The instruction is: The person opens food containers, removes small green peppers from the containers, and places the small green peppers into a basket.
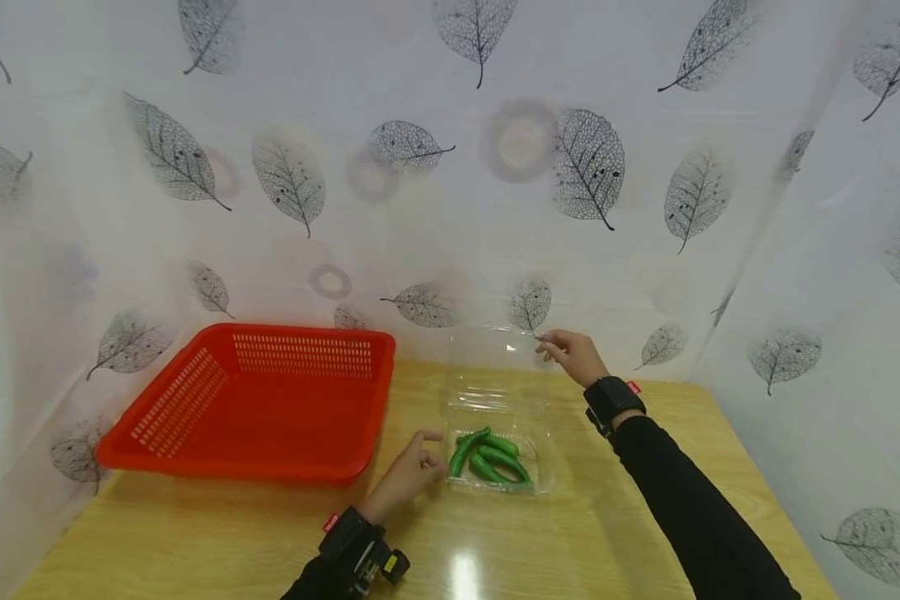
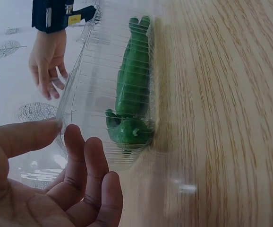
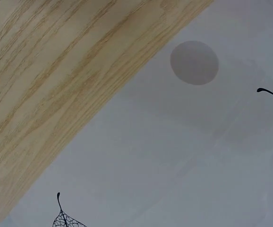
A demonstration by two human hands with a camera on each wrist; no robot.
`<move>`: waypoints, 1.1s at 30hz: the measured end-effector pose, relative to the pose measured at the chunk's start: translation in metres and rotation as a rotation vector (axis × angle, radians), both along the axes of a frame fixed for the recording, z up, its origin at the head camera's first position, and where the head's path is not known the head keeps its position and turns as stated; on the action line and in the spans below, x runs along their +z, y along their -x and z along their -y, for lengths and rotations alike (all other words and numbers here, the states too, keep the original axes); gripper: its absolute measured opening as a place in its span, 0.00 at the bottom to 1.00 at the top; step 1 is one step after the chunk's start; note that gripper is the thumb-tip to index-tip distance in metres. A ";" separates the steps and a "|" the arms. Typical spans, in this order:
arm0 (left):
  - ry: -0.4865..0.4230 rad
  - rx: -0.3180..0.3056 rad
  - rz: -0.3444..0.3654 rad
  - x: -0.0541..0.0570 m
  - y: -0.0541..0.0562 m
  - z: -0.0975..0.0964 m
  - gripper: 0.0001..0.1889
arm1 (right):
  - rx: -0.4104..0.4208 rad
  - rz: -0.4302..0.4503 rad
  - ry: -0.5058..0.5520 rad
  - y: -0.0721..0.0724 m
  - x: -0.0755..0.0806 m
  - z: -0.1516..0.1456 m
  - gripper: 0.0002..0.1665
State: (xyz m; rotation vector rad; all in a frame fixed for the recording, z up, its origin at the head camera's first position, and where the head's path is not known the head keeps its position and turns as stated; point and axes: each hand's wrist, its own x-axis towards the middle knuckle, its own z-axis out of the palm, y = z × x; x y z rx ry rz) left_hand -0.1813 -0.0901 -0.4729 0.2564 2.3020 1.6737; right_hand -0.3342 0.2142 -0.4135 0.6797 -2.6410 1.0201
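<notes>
Four overlapping green chili peppers (image 1: pixel 465 452), in one clear clamshell container (image 1: pixel 542 454) toward the far edge of the desk (image 1: pixel 577 533); leftmost pepper's long axis near-to-far, others slanting toward the container's near-right corner. One raised lid (image 1: pixel 495 362), upper-right corner pinched by right hand (image 1: pixel 576 357). One left hand (image 1: pixel 407 477), thumb and fingers apart, at container's left wall. One red slotted basket (image 1: pixel 270 421), desk's far-left corner. Two red wrist tags (image 1: pixel 331 522), writing illegible.
</notes>
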 end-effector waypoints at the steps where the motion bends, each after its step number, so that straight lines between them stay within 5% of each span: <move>1: -0.002 0.000 0.001 0.000 -0.001 0.000 0.25 | 0.000 0.019 0.000 0.003 -0.002 0.000 0.14; 10: -0.009 -0.023 -0.003 -0.006 -0.006 0.002 0.26 | -0.037 0.251 -0.067 0.027 -0.024 0.000 0.16; 14: -0.002 -0.034 -0.010 -0.006 -0.009 0.003 0.26 | -0.058 0.313 -0.133 0.026 -0.030 0.005 0.17; 18: -0.002 -0.042 0.008 -0.003 -0.012 0.002 0.25 | -0.091 0.438 -0.202 0.039 -0.052 0.005 0.20; 21: 0.002 -0.044 0.020 0.000 -0.013 0.002 0.25 | -0.063 0.436 -0.229 0.072 -0.099 -0.011 0.25; 26: 0.000 -0.044 0.036 0.003 -0.014 0.001 0.26 | -0.044 0.281 -0.311 0.153 -0.212 -0.054 0.37; 33: -0.004 -0.044 0.033 0.003 -0.014 0.001 0.26 | -0.122 0.280 -0.377 0.224 -0.304 -0.081 0.38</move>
